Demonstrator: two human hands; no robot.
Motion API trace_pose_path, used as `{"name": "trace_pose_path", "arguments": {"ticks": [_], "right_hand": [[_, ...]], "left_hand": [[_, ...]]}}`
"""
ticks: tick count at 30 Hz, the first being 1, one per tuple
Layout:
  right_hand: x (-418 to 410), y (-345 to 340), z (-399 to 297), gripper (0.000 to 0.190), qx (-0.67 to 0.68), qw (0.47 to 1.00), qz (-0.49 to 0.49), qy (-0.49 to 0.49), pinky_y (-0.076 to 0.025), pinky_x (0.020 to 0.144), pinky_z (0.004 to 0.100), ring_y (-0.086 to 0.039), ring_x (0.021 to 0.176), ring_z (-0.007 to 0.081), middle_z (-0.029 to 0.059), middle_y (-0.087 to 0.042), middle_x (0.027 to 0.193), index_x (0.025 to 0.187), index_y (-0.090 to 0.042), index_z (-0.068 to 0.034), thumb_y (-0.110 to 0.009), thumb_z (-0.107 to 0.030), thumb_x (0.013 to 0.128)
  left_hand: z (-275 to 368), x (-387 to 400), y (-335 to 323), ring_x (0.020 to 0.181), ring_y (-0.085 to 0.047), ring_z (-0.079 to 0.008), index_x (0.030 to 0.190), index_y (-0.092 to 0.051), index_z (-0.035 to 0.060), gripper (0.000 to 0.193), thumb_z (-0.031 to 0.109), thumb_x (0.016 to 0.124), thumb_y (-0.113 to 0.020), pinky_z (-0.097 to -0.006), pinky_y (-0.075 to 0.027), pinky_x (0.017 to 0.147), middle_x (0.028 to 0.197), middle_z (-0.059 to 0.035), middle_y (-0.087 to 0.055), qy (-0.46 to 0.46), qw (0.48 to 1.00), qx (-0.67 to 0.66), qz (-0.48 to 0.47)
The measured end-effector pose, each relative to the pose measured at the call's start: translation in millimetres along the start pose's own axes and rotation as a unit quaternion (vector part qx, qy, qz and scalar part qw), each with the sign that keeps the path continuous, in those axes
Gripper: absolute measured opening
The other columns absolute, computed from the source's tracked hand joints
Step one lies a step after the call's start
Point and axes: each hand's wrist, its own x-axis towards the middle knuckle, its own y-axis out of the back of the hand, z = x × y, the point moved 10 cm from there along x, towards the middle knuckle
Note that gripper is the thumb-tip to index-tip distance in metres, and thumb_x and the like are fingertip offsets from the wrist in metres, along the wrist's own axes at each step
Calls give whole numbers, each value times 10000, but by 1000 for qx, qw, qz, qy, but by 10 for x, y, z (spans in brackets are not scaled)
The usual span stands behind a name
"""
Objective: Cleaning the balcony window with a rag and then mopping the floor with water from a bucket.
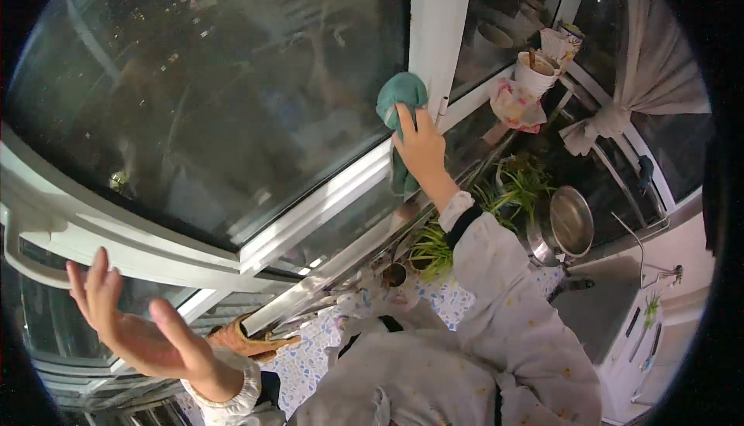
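Observation:
My right hand (423, 147) presses a green cloth (402, 96) against the lower corner of a large window pane (232, 89), where the glass meets the white upright frame (439, 25). Part of the cloth hangs below the hand, over the lower frame rail (319, 205). On the left, my left hand (145, 333) is raised with its fingers apart and nothing in it. It is near a curved white handle or rail (35, 275). The glass is dark and shows smears and reflections.
At right, white pots (536, 77) and a crumpled patterned bag (516, 106) sit by the window, beside a knotted curtain (604, 123). Below stand green potted plants (436, 251), a metal pot (571, 222) and a white cabinet (639, 333). The floor (308, 362) is speckled blue and white.

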Motion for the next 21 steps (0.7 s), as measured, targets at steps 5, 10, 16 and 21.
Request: {"name": "trace_pose_path", "arguments": {"ticks": [5, 10, 16, 21], "right_hand": [[-432, -207, 198, 698, 20, 993, -110, -28, -559, 682, 388, -637, 927, 291, 99, -513, 1055, 1323, -458, -160, -779, -215, 705], [-354, -154, 255, 629, 191, 961, -158, -125, -527, 825, 403, -626, 995, 344, 148, -572, 1106, 1301, -499, -84, -743, -158, 726], [-871, 724, 585, 607, 457, 824, 5, -335, -413, 985, 334, -549, 1092, 203, 130, -601, 1191, 1281, -503, 75, -695, -111, 735], [-1690, 1235, 632, 612, 507, 711, 85, -479, -397, 990, 323, -523, 1119, 207, 108, -557, 1245, 1329, -468, 57, -653, -70, 759]], "left_hand": [[179, -189, -116, 1335, -355, -429, 1158, -541, 3, 370, 182, 835, -549, -584, -162, 1132, 1242, -182, -576, 58, 997, -4, -57], [265, -482, -364, 1318, -383, -404, 1133, -562, 16, 364, 119, 784, -576, -588, -154, 1134, 1238, -160, -567, 115, 982, -58, -141], [354, -1092, -632, 1267, -451, -380, 1140, -565, -9, 360, 75, 792, -612, -493, -264, 1107, 1226, -182, -577, 156, 951, -166, -212], [256, -1592, -825, 1212, -503, -343, 1129, -583, -6, 333, 36, 803, -634, -438, -346, 1054, 1201, -175, -585, 206, 906, -265, -258]]}}
